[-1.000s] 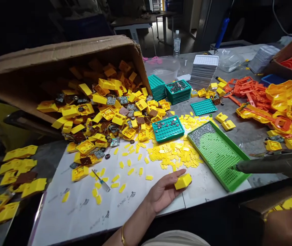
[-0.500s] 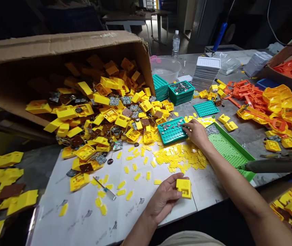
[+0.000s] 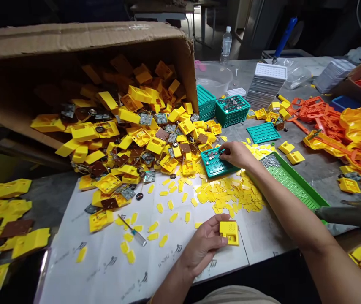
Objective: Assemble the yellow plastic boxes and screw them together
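My left hand (image 3: 204, 247) grips a small yellow plastic case (image 3: 229, 233) between thumb and fingers, above the white sheet near the table's front edge. The case has a patch of small holes and an open recess facing up. Farther out, my right hand (image 3: 234, 154) reaches over a teal tray (image 3: 216, 169) that carries several small round metal button cells (image 3: 212, 154). Its fingertips are pinched together at the cells; whatever lies between them is too small to make out. Loose yellow flat covers (image 3: 234, 192) are heaped just in front of that tray.
A tipped cardboard box (image 3: 186, 46) spills yellow cases and circuit boards on the left. A screwdriver (image 3: 132, 230) lies on the white sheet. Right of my arm are a green tray (image 3: 294, 185) with tiny metal parts, a dark tool handle (image 3: 338, 214) and orange plastic parts (image 3: 318, 112).
My right hand has moved slightly left over the button cells in the teal tray. The left hand still holds the yellow case. The whole view has shifted a little.
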Action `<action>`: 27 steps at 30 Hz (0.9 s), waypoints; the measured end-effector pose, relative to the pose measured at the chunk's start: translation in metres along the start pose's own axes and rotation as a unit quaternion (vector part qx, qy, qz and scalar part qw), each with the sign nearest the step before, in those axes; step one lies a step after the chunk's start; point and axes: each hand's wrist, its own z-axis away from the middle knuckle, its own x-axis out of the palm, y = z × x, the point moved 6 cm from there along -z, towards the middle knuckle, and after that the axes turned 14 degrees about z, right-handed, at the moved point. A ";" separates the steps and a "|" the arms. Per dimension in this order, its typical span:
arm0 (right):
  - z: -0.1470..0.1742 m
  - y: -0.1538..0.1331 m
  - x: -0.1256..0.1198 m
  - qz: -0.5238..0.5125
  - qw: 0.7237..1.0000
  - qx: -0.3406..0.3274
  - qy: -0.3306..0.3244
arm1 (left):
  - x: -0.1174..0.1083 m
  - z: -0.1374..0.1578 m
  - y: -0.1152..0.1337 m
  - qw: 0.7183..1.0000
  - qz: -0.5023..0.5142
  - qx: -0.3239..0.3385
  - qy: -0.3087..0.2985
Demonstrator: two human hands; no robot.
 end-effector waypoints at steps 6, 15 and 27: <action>-0.004 -0.009 -0.006 0.094 0.996 0.000 -0.007 | 0.000 0.006 0.018 0.999 -0.029 0.027 0.023; 0.009 -0.017 -0.004 0.151 0.987 -0.051 -0.012 | 0.003 0.009 0.038 0.996 -0.042 0.068 0.036; 0.017 0.010 -0.014 -0.035 0.999 -0.008 0.018 | 0.004 0.007 0.041 0.995 -0.053 0.075 0.038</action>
